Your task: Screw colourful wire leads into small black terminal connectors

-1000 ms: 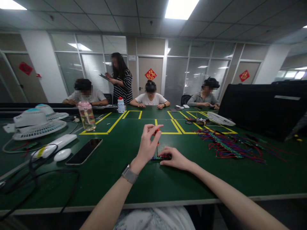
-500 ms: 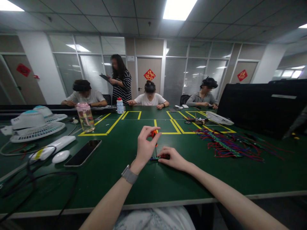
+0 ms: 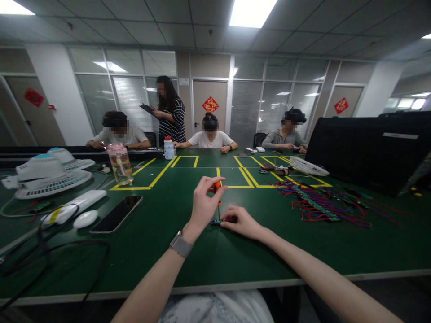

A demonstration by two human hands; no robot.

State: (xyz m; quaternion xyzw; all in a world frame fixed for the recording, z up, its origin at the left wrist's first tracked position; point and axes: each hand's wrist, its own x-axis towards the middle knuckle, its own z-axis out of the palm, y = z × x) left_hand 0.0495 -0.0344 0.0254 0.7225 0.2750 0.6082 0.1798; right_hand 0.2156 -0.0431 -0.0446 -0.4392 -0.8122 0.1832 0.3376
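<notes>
My left hand (image 3: 204,204) is raised over the green table (image 3: 202,255), fingers pinched round the orange handle of a small screwdriver (image 3: 217,188) that stands upright. Its thin shaft comes down onto a small dark terminal block (image 3: 222,220) lying on the table. My right hand (image 3: 243,222) rests flat-curled on the table and its fingertips press on that block from the right. A watch sits on my left wrist.
A black phone (image 3: 116,213), a white mouse (image 3: 85,219), a white power bank, cables and two fans (image 3: 50,172) lie at left. A pink-lidded bottle (image 3: 120,163) stands behind. Red, blue and green wires (image 3: 319,204) spread at right by a black case (image 3: 370,148). Several people sit opposite.
Both hands have stayed on the block. The left hand has turned slightly on the screwdriver handle, and the view has shifted a little.
</notes>
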